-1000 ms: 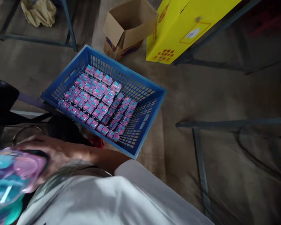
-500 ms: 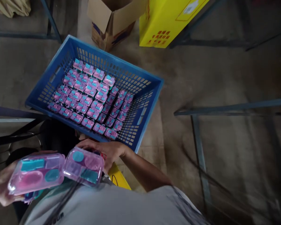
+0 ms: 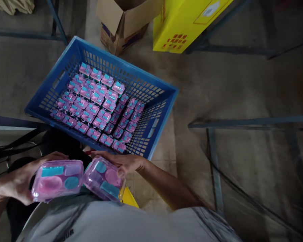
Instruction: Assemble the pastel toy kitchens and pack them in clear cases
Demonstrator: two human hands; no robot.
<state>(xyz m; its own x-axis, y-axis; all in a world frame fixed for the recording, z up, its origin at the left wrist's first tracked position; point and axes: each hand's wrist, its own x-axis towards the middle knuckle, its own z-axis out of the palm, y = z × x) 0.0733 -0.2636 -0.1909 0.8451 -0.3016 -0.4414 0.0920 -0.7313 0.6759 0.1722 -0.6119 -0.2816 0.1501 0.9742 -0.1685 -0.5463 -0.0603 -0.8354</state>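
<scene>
My left hand (image 3: pixel 21 179) is closed around the side of a small clear-lidded plastic box (image 3: pixel 58 180) with pink, lilac and turquoise shapes inside. A second box of the same kind (image 3: pixel 104 178) sits in my right hand (image 3: pixel 125 164), the thumb over its upper right edge and the fingers behind it. The two boxes are side by side in front of my chest, their near edges close together; I cannot tell whether they touch. Just beyond my hands stands a blue plastic crate (image 3: pixel 164 111) holding rows of similar small boxes (image 3: pixel 92 97), stacked higher on its left side.
An open cardboard box (image 3: pixel 116 37) and a yellow box with red print (image 3: pixel 176 37) stand behind the crate. Blue-grey metal frames (image 3: pixel 214 161) are at the right and left. Something yellow (image 3: pixel 130 197) is low beside my right forearm.
Both hands have moved a little to the right with their boxes. The left box now sits more level, and my right thumb has come onto the lid of the right box.
</scene>
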